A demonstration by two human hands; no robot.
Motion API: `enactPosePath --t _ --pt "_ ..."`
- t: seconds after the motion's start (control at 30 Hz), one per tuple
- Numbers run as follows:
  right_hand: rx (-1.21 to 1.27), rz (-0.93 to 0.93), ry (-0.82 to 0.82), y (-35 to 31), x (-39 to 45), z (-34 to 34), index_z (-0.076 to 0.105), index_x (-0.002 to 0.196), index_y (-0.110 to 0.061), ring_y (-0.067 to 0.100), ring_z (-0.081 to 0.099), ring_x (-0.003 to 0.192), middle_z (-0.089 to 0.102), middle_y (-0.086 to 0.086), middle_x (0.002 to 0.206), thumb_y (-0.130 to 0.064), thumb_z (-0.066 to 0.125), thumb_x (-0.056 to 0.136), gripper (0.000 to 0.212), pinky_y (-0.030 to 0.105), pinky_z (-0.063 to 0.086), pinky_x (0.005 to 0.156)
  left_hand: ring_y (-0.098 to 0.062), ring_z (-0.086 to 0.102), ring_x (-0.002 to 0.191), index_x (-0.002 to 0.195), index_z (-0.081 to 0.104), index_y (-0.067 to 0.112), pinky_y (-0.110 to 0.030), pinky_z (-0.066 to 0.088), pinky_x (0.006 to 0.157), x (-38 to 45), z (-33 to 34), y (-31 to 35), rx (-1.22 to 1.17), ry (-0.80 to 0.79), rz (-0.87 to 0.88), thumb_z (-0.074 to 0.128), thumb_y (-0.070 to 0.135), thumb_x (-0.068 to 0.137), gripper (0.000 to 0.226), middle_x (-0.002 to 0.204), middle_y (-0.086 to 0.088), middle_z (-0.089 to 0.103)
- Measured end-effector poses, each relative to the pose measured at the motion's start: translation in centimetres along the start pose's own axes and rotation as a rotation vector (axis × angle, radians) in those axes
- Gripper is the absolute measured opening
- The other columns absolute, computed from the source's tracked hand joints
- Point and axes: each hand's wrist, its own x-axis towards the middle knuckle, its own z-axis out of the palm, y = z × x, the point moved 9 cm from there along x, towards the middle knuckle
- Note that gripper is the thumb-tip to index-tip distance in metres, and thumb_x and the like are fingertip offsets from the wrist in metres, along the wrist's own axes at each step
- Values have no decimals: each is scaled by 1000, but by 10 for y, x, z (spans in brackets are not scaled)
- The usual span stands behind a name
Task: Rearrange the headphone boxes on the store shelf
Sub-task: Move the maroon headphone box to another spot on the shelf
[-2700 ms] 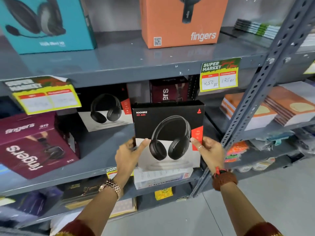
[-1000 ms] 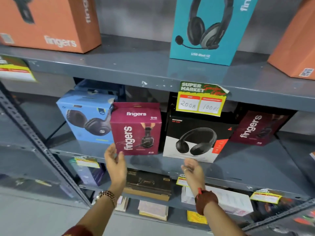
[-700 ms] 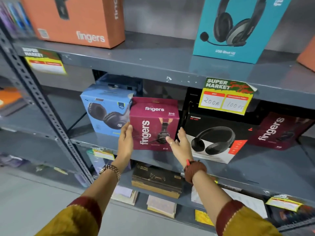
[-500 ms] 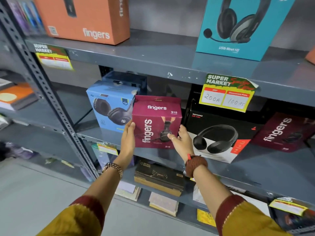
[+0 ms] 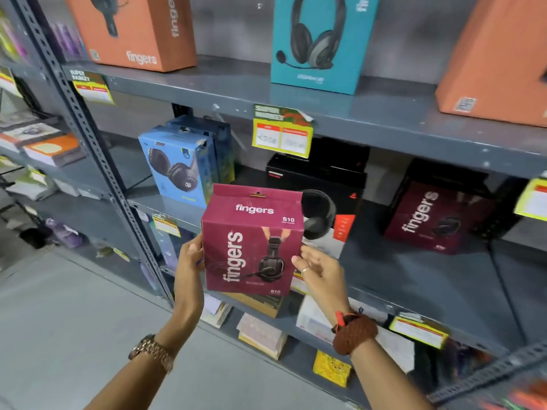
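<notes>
Head view: the maroon box [image 5: 253, 242], which stood on the middle shelf [image 5: 414, 279] half a second ago, is now lifted clear and held in front of the shelf edge. The left hand [image 5: 189, 261] grips its left side; the right hand [image 5: 318, 269] touches its right edge with fingers loosely curled. Beyond it, the slot between the blue box [image 5: 177, 167] and the black box [image 5: 325, 196] stands vacant. A second maroon box [image 5: 435, 217] sits farther right. Judgement: the pick is complete; a new position must be chosen next.
</notes>
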Motion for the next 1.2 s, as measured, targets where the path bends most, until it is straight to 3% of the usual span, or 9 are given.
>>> enactPosePath --t 0.07,0.13,0.23,0.37,0.47,0.7,0.8,0.97,1.2 --pt "-15 -6 44 8 -25 -47 61 122 -8 4 60 97 64 -3 114 -20 65 84 40 0 45 72 -3 66 91 84 69 46 -21 51 80 -30 32 -3 -14 -13 5 34 56 72 39 94 13 70" --pt "-15 12 103 21 -42 -92 61 122 -7 6 60 97 65 1 117 -19 65 84 40 8 49 81 -17 62 109 98 63 42 -33 50 89 -51 61 -19 -40 -9 -37 36 64 72 43 116 3 65" --pt "-23 55 211 44 -63 -173 58 126 -7 8 59 102 64 4 123 -18 65 84 44 7 47 81 -14 61 111 102 61 47 -43 47 99 -71 136 -43 16 -162 -95 35 66 76 41 118 6 65" --pt "-11 102 315 59 -64 -250 52 132 -7 10 54 110 57 0 127 -14 64 84 50 22 40 92 -8 60 115 121 58 34 -35 47 98 -75 239 -46 77 -427 -73 37 65 85 52 121 10 64" --pt "-23 131 388 74 -58 -298 53 131 -11 18 56 119 61 5 129 -14 62 83 49 24 39 95 -13 60 114 118 58 22 -33 48 96 -73 307 -50 60 -545 -99 41 62 77 60 124 1 64" --pt "45 184 347 98 -35 -325 40 141 -15 14 41 134 48 -1 141 -12 61 82 62 32 32 114 -21 56 112 95 48 23 -42 43 105 -58 369 -79 -18 -538 -205 41 31 96 11 111 -2 58" --pt "73 174 328 104 -30 -329 34 144 -18 15 37 136 39 -3 147 -18 63 78 71 34 27 116 -24 54 123 106 51 19 -45 41 109 -57 378 -84 -51 -558 -225 43 39 88 28 130 -13 54" --pt "131 185 327 110 -32 -328 19 149 -16 17 27 143 31 0 153 -8 61 84 78 33 23 118 -25 59 121 123 54 15 -42 48 103 -51 383 -95 44 -572 -164 40 55 84 58 127 -9 62" --pt "168 198 294 120 -26 -322 12 150 -18 20 21 145 17 4 159 -3 56 87 78 24 23 108 -10 30 143 149 23 36 -41 23 120 -75 387 -77 10 -600 -147 35 84 69 95 157 9 30"
